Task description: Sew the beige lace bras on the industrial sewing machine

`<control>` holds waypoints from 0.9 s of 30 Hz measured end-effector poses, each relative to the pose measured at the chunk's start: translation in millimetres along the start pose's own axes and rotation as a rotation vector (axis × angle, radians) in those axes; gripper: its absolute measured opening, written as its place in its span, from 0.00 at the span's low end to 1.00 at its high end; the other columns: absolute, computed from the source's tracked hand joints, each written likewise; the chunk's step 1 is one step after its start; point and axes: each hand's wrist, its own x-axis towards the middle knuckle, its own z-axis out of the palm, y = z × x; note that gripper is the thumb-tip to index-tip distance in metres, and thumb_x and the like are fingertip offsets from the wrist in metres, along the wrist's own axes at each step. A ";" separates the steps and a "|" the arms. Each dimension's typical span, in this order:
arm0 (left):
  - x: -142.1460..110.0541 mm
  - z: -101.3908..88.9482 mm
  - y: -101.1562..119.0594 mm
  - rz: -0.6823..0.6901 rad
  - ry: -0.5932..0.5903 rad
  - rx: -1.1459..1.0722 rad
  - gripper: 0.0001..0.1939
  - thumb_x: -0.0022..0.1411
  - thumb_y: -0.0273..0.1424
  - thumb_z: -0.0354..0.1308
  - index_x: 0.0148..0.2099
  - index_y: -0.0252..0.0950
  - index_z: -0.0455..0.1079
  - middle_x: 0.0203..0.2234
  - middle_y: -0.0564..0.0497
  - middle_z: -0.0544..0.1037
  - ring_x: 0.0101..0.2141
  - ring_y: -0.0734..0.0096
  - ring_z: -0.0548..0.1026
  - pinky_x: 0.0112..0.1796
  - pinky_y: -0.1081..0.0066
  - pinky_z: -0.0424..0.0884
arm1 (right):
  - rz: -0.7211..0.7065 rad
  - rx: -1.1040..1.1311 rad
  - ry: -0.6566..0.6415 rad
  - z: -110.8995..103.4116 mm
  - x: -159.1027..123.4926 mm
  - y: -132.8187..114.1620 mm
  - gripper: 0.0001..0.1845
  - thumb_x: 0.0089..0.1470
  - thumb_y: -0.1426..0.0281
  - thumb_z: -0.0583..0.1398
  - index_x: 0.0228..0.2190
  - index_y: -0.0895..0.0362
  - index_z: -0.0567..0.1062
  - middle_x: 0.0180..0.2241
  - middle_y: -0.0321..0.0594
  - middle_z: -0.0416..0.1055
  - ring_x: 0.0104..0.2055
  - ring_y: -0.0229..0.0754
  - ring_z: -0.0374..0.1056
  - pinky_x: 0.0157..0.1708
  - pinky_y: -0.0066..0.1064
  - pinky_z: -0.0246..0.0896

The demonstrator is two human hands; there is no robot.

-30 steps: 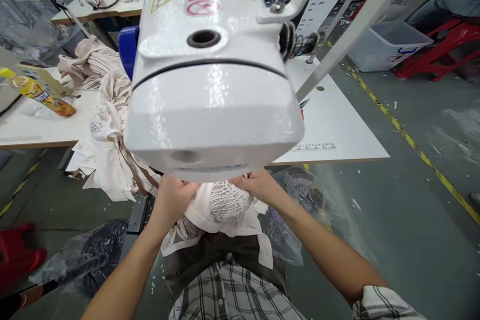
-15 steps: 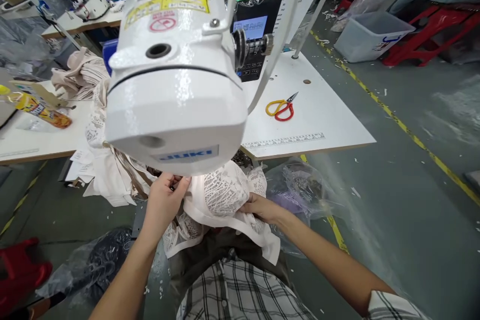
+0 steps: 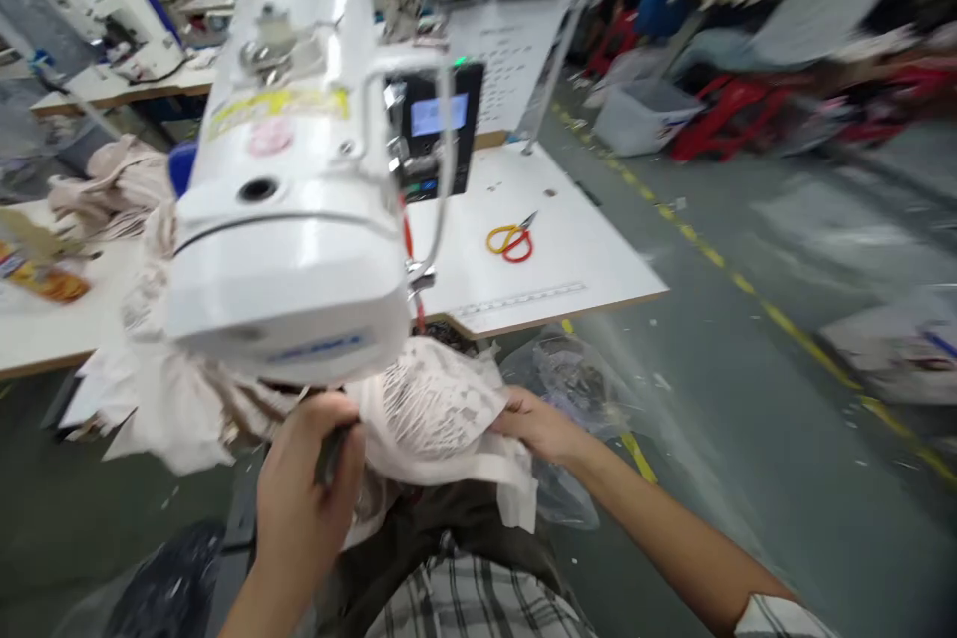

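A pale beige lace bra (image 3: 441, 409) lies across my lap, partly under the head of a white sewing machine (image 3: 291, 279). My right hand (image 3: 542, 424) pinches the right side of its lace cup between thumb and fingers. The bra's plain band hangs below the cup toward my knees. My left hand (image 3: 310, 488) is at the bra's left edge, just below the machine head, fingers curled toward the thumb. Motion blurs it, and what it holds, if anything, is hidden. The machine head covers the needle area.
Scissors (image 3: 512, 239) with yellow and red handles lie on the white table (image 3: 598, 259), behind a printed ruler scale. A control panel (image 3: 441, 125) stands beside the machine. More beige garments (image 3: 171, 399) hang at the left, near a drink bottle (image 3: 45, 274). A plastic bag (image 3: 575, 369) is below the table.
The view has tilted up and shifted right. My left hand has come closer to the camera, its fingers now curled. My right hand keeps its pinch on the bra.
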 end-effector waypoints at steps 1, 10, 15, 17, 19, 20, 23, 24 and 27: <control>-1.6 2.8 6.6 0.130 0.018 -0.003 0.13 0.64 0.31 0.55 0.51 0.41 0.67 0.47 0.45 0.76 0.50 0.61 0.74 0.48 0.65 0.72 | -0.042 -0.108 -0.068 3.5 -1.2 -10.8 0.21 0.51 0.53 0.66 0.31 0.60 0.82 0.26 0.38 0.78 0.27 0.37 0.70 0.31 0.27 0.65; 6.7 30.4 8.3 0.208 -0.547 -0.049 0.14 0.59 0.44 0.58 0.25 0.43 0.70 0.19 0.51 0.74 0.22 0.66 0.73 0.25 0.69 0.66 | -0.277 -0.869 -0.424 55.4 -7.5 -98.0 0.16 0.64 0.60 0.55 0.38 0.54 0.80 0.35 0.35 0.79 0.33 0.34 0.71 0.35 0.23 0.58; 20.0 6.8 -6.2 -0.316 -0.494 -0.101 0.24 0.60 0.51 0.51 0.22 0.38 0.60 0.16 0.53 0.66 0.20 0.70 0.66 0.23 0.72 0.56 | -0.330 -0.996 -0.108 48.3 22.3 -93.0 0.12 0.62 0.65 0.59 0.32 0.56 0.80 0.31 0.38 0.78 0.35 0.39 0.71 0.37 0.28 0.58; 28.7 0.8 -9.7 -0.402 -0.460 -0.129 0.24 0.61 0.50 0.52 0.22 0.38 0.56 0.14 0.56 0.58 0.18 0.75 0.58 0.22 0.72 0.50 | -0.299 -0.953 -0.061 46.1 38.4 -88.5 0.13 0.61 0.63 0.60 0.29 0.56 0.79 0.29 0.39 0.77 0.34 0.40 0.71 0.36 0.29 0.58; 36.3 -1.3 -13.6 -0.484 -0.445 -0.159 0.27 0.61 0.49 0.54 0.21 0.39 0.48 0.14 0.58 0.48 0.16 0.78 0.48 0.22 0.72 0.43 | -0.212 -0.915 -0.029 45.6 51.4 -87.1 0.15 0.60 0.61 0.60 0.27 0.57 0.79 0.28 0.39 0.77 0.31 0.40 0.70 0.32 0.28 0.57; 39.0 -1.1 -15.9 -0.515 -0.438 -0.175 0.29 0.62 0.49 0.54 0.21 0.39 0.44 0.14 0.59 0.45 0.17 0.79 0.44 0.22 0.71 0.41 | -0.163 -0.900 -0.023 45.7 56.3 -87.7 0.16 0.60 0.60 0.60 0.26 0.57 0.78 0.28 0.39 0.76 0.30 0.40 0.69 0.30 0.28 0.56; 42.8 3.1 -24.4 -0.527 -0.379 -0.202 0.30 0.60 0.45 0.57 0.20 0.39 0.40 0.13 0.59 0.43 0.16 0.80 0.42 0.20 0.71 0.39 | -0.095 -0.864 -0.013 45.4 65.3 -91.6 0.16 0.57 0.59 0.62 0.25 0.57 0.78 0.27 0.39 0.76 0.30 0.41 0.70 0.29 0.29 0.57; 43.1 5.1 -27.7 -0.510 -0.347 -0.202 0.30 0.60 0.43 0.58 0.19 0.40 0.41 0.13 0.59 0.43 0.16 0.80 0.43 0.20 0.72 0.39 | -0.097 -0.850 -0.008 45.0 67.1 -92.8 0.15 0.56 0.59 0.63 0.25 0.57 0.78 0.27 0.39 0.76 0.32 0.43 0.71 0.31 0.30 0.59; 44.2 10.6 -36.6 -0.468 -0.266 -0.202 0.25 0.57 0.38 0.60 0.18 0.40 0.49 0.12 0.58 0.46 0.16 0.78 0.49 0.18 0.74 0.44 | -0.124 -0.824 0.015 42.6 71.8 -94.0 0.13 0.54 0.58 0.65 0.27 0.55 0.79 0.28 0.38 0.77 0.37 0.47 0.73 0.36 0.33 0.65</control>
